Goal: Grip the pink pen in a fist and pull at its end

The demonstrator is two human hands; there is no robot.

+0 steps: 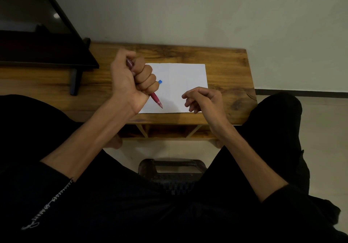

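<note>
The left hand [130,79] is gripping a red pen [156,101] in a fist, tip slanting down-right over the white paper [186,77], while the right hand [205,99], loosely curled and holding nothing, is hovering beside.

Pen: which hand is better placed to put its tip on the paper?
Left. The left hand already grips the pen, tip just above the paper; the right hand holds nothing.

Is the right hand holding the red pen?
No: the left hand grips the red pen in a fist, while the right hand hangs loosely curled over the paper, holding nothing.
</note>
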